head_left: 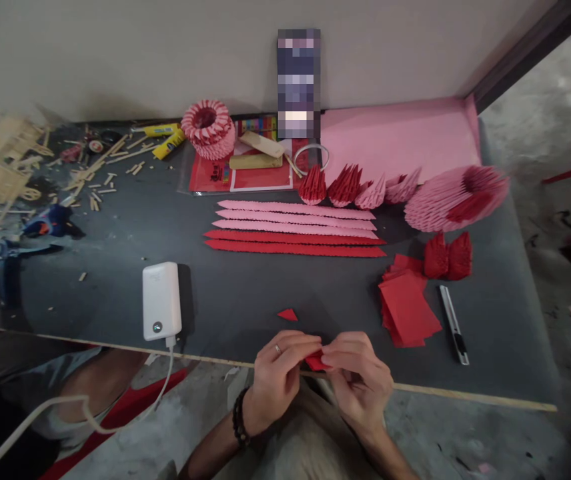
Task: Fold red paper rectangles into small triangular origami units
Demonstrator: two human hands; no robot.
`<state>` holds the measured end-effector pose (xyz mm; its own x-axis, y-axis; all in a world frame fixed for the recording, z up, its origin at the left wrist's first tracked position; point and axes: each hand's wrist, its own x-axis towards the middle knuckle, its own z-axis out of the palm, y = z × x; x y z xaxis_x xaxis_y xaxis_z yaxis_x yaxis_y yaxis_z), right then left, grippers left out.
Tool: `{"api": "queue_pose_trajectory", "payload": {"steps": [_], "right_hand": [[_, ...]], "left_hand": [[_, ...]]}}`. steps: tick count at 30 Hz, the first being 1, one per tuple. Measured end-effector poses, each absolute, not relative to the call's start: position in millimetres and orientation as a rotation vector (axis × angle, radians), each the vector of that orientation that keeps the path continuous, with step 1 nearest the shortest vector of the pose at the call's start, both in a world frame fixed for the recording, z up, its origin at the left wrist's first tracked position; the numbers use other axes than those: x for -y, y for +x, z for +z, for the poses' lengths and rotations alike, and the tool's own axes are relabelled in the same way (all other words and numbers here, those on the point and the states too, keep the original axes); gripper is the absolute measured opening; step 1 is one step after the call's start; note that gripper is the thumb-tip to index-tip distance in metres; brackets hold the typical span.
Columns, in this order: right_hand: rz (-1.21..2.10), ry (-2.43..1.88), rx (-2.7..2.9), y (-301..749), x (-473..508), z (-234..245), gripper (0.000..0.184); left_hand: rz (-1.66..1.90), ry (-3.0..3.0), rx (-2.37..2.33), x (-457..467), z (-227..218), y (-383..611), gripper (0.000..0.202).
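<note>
My left hand (280,373) and my right hand (358,380) meet at the table's front edge, both pinched on a small folded piece of red paper (315,361). A ring shows on a left finger and a dark bead bracelet on the left wrist. Just beyond the hands lies a finished red paper triangle (288,314). A stack of red paper squares (408,307) sits to the right of my right hand, with a utility knife (454,323) beside it.
Long pink and red paper strips (295,227) lie mid-table. Folded red and pink modules (345,185), a big pink origami form (458,197), a pink ring (208,127), a pink sheet (395,137), a white power bank (161,300) with cable, a glue gun (50,221), wooden sticks (95,175).
</note>
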<state>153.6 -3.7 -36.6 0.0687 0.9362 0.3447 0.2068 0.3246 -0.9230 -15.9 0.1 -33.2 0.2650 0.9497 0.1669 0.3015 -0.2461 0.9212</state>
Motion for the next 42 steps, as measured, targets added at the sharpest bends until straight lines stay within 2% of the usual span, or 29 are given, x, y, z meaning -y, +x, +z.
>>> {"api": "queue_pose_trajectory", "payload": {"steps": [2, 7, 9, 11, 13, 14, 17, 19, 28, 32, 36, 39, 42], "right_hand": [[0.776, -1.097, 1.451, 155.9, 3.2, -38.1, 0.029], [0.819, -1.019, 1.625, 160.8, 0.2, -43.3, 0.027], [0.827, -1.122, 1.567, 161.4, 0.6, -45.4, 0.03], [0.923, -1.272, 1.464, 160.6, 2.5, -46.2, 0.045], [1.068, -1.369, 1.385, 157.2, 5.3, -45.2, 0.056], [1.117, -1.402, 1.364, 154.5, 6.6, -44.2, 0.053], [1.106, -1.5, 1.336, 145.1, 8.6, -40.4, 0.024], [1.073, -1.561, 1.283, 141.4, 7.4, -38.6, 0.014], [1.22, -1.436, 1.115, 145.9, 2.7, -42.5, 0.016], [1.24, -1.409, 0.998, 142.1, 5.8, -45.4, 0.016], [1.207, -1.432, 1.167, 142.9, 3.8, -38.2, 0.014], [1.137, -1.49, 1.243, 142.2, 2.5, -31.5, 0.01], [1.076, -1.512, 1.212, 139.9, 3.4, -29.8, 0.009]], "left_hand": [[0.889, 1.505, -1.086, -4.9, -29.8, -21.2, 0.037], [0.695, 0.798, -0.903, -16.1, -28.9, -26.2, 0.041], [0.788, 0.721, -0.959, -17.5, -32.5, -23.2, 0.034], [0.983, 0.677, -1.091, -17.2, -35.1, -17.6, 0.026], [1.134, 0.626, -1.179, -15.5, -35.3, -10.2, 0.027], [1.178, 0.594, -1.194, -14.0, -34.7, -6.2, 0.028], [1.227, 0.515, -1.209, -7.5, -32.3, 5.8, 0.026], [1.233, 0.453, -1.244, -2.4, -31.2, 12.1, 0.022], [1.162, 0.306, -1.274, 0.1, -26.1, 14.2, 0.027], [1.189, 0.448, -1.283, 2.3, -27.4, 11.7, 0.019], [1.117, 0.621, -1.284, 0.9, -30.3, 5.3, 0.029], [1.07, 0.764, -1.372, -4.3, -29.6, 0.6, 0.017], [1.004, 0.846, -1.424, -7.6, -25.9, -0.8, 0.018]]}}
